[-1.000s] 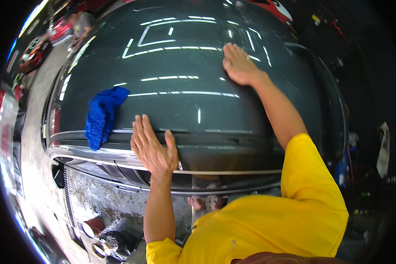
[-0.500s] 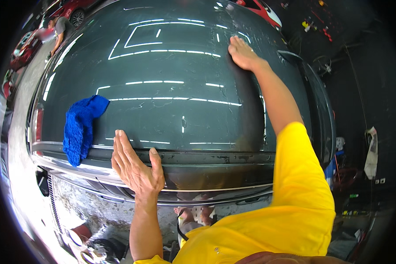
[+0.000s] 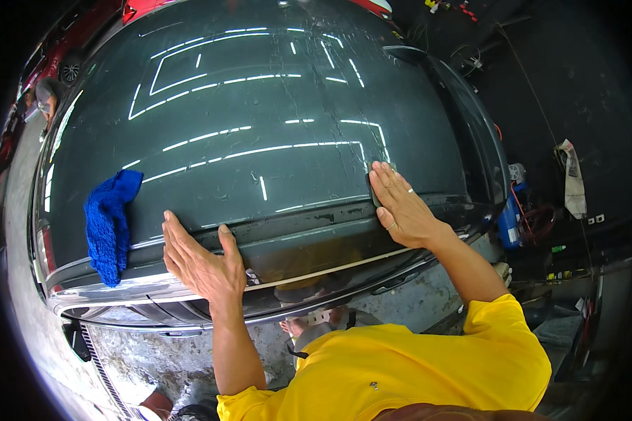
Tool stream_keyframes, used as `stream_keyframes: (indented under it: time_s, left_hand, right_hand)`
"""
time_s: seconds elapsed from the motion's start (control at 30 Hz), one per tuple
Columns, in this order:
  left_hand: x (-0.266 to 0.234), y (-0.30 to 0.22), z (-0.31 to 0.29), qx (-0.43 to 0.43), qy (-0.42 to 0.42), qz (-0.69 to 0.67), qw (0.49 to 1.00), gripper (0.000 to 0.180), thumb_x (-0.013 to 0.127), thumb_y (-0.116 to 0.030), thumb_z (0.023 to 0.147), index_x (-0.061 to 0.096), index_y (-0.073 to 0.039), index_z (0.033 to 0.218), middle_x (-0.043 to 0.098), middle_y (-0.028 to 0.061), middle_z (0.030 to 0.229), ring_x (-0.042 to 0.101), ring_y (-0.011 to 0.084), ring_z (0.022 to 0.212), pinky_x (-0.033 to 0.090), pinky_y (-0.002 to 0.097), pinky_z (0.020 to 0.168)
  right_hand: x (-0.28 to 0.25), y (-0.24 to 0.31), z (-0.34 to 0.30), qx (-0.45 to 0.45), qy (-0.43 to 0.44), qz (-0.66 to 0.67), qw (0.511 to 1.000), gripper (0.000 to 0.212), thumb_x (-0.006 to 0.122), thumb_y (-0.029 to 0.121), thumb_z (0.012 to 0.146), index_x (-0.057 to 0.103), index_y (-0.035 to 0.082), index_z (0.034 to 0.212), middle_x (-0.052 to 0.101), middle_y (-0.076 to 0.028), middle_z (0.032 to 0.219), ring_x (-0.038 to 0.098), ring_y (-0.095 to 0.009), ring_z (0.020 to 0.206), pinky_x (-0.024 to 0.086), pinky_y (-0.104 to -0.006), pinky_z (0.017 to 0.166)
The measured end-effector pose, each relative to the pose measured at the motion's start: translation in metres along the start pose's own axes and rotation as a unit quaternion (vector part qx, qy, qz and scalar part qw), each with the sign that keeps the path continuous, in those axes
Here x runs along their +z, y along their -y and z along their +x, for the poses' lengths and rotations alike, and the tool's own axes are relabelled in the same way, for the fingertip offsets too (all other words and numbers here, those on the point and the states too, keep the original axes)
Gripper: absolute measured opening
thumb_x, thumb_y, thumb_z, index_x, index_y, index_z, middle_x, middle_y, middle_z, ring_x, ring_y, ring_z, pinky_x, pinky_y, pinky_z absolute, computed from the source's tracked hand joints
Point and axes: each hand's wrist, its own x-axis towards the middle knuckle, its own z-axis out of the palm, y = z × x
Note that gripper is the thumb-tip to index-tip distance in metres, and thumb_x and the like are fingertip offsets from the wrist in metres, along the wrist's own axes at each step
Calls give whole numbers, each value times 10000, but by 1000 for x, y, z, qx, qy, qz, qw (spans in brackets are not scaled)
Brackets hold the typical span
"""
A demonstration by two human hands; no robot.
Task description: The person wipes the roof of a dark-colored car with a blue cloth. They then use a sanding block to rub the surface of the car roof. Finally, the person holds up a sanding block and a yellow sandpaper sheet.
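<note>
A dark grey car roof [image 3: 211,168] with wet streaks and reflected strip lights spreads before me. My left hand [image 3: 205,263] rests flat on its near edge, fingers stretched and thumb apart, holding nothing. To its left, a blue microfibre cloth [image 3: 109,228] lies draped over the roof edge. On the right, my right hand [image 3: 404,203] presses on the roof beside the black roof channel [image 3: 309,221], its fingers close together. A thin dark edge shows along these fingers; what lies under them is mostly hidden.
A person [image 3: 48,98] bends at the car's far left side. Red cars [image 3: 70,49] stand beyond. Along the right are a dark wall [image 3: 555,77], a hanging pale cloth [image 3: 571,179] and a blue cylinder [image 3: 509,226]. A floor drain grate [image 3: 102,368] runs at lower left.
My right hand has come from the far part of the roof back to the near edge. My view has shifted; the left hand and blue cloth stay in place on the car.
</note>
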Motion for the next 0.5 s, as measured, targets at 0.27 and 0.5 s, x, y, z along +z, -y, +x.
stream_keyframes:
  time_s: [0.27,0.5]
  left_hand:
    - [-10,10,4,16,24,42,999,807,622,-377,949,349,12,1601,473,232,1571,453,399,1424,294,508,1178]
    - [-9,5,2,6,21,33,999,845,630,-303,861,355,24,1590,500,276,1513,460,431,1406,280,522,1184]
  right_hand:
    - [-6,-108,269,56,-61,-5,997,660,238,367,1089,281,-23,1619,226,-230,1712,204,-367,1596,172,-460,1303]
    - [-14,-158,377,163,-76,-11,984,680,225,398,1091,225,10,1649,180,-199,1733,156,-342,1611,160,-463,1310]
